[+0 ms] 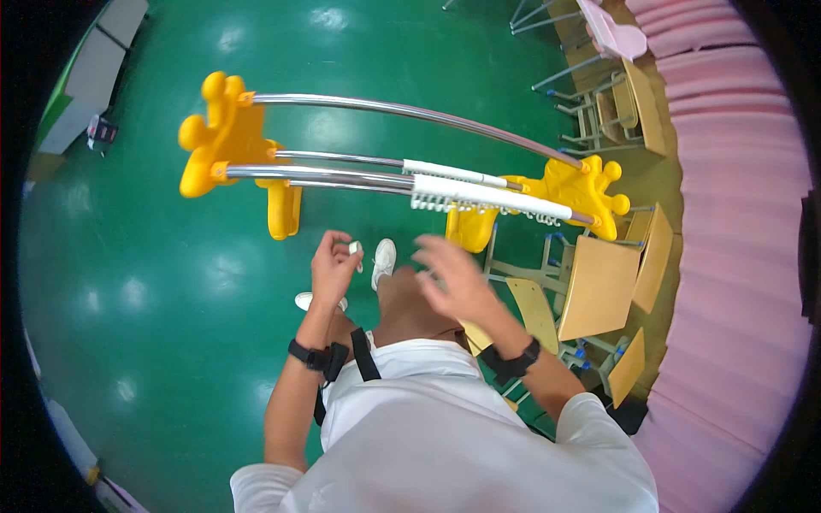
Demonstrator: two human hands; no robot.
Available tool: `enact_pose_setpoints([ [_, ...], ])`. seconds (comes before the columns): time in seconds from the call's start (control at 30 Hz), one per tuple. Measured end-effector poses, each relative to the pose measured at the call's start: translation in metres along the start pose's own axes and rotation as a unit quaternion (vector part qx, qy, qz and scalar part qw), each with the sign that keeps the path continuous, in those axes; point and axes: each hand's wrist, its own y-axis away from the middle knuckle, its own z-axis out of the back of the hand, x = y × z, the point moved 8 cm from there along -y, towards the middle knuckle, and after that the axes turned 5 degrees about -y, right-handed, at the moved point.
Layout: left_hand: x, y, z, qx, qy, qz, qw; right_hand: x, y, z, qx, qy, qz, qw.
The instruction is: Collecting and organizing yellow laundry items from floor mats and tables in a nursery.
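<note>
A drying rack with yellow plastic ends and several chrome rails stands in front of me on a green floor. Rows of white clips sit on the right part of the lower rails. My left hand is raised below the rack and pinches a small white clip between its fingertips. My right hand is blurred, its fingers spread, and holds nothing, just under the clipped rails.
Wooden school desks and chairs are stacked at my right, with more metal-legged chairs farther back. A pink curtain runs along the right side. My feet in white shoes stand on the green floor.
</note>
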Motion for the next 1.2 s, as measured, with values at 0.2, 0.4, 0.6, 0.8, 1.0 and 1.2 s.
enact_pose_setpoints([
  [0.2,0.025,-0.080,-0.072,-0.053,-0.183,-0.022,0.981,-0.160,0.014,0.128,0.063,0.206,-0.111,0.970],
  [0.4,0.064,-0.155,-0.095,0.006,-0.013,-0.087,0.996,-0.227,0.008,0.111,0.194,0.108,-0.086,0.971],
  [0.6,0.022,-0.209,-0.140,-0.048,-0.307,-0.118,0.943,-0.245,0.018,0.112,0.256,0.115,-0.150,0.948],
  [0.8,0.052,-0.241,-0.162,0.017,-0.363,-0.158,0.918,-0.248,0.019,0.115,0.215,0.118,-0.135,0.960],
  [1.0,0.046,-0.250,-0.176,0.021,-0.461,-0.241,0.854,-0.252,0.025,0.113,0.215,0.113,-0.144,0.959],
  [1.2,0.033,-0.249,-0.185,0.077,-0.567,-0.286,0.769,-0.255,0.030,0.110,0.217,0.122,-0.154,0.956],
])
